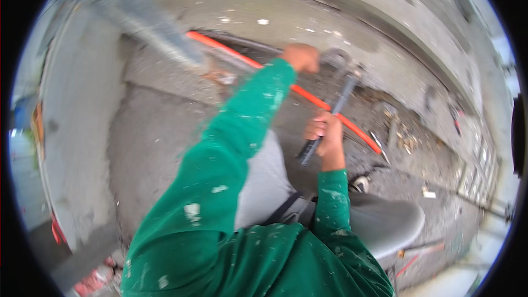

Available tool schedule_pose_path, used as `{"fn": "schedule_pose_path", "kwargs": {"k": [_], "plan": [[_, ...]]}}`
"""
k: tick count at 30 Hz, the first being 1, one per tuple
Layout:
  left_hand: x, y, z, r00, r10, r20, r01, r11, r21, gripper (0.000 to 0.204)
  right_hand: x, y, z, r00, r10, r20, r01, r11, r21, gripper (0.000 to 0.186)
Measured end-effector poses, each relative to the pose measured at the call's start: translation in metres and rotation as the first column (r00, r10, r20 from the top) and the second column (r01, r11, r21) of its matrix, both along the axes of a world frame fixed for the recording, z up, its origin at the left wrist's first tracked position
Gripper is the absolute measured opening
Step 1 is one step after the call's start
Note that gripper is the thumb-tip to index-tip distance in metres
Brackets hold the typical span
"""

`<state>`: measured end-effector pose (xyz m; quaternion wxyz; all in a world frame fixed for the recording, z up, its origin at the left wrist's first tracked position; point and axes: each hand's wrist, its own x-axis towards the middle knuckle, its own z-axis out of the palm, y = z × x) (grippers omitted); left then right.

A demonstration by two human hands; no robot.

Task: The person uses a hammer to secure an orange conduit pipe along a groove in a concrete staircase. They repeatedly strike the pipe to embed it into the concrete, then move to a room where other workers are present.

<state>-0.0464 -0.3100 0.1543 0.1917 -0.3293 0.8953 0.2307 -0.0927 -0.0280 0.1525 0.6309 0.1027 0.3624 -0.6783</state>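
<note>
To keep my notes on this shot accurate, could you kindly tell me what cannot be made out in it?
In the head view:
Left hand: motion blur; whether it holds anything is unclear.
Hammer-like tool in the right hand: far end blurred, exact shape lost.
Orange tube: middle hidden by the left sleeve.
Shoe: partly hidden by the right leg.
Grey beam-like thing: blurred, cut off by the rim.

No lettering I can read

I can make out no word, number or sign on the hammer (344,93) in my right hand (330,135), nor on the orange pipe (311,98) it crosses in view. The pale marks on my green sleeves (220,154) are splashes, not letters; on the small white scrap (429,193), any print is too small to tell
</note>
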Motion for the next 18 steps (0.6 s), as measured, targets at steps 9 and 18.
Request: {"fn": "schedule_pose_path", "kwargs": {"k": [9, 18], "plan": [[0.004, 0.007, 0.009, 0.994, -0.005, -0.113, 0.001, 1.0, -0.031, 0.037, -0.061, 0.061, 0.01, 0.625, 0.105, -0.773, 0.308, 0.877, 0.369, 0.016], [0.014, 0.017, -0.011, 0.932, 0.072, -0.354, -0.114, 0.989, -0.099, 0.034, -0.164, -0.01, 0.013, -0.373, 0.459, -0.806, 0.413, 0.86, 0.299, 0.043]]}}
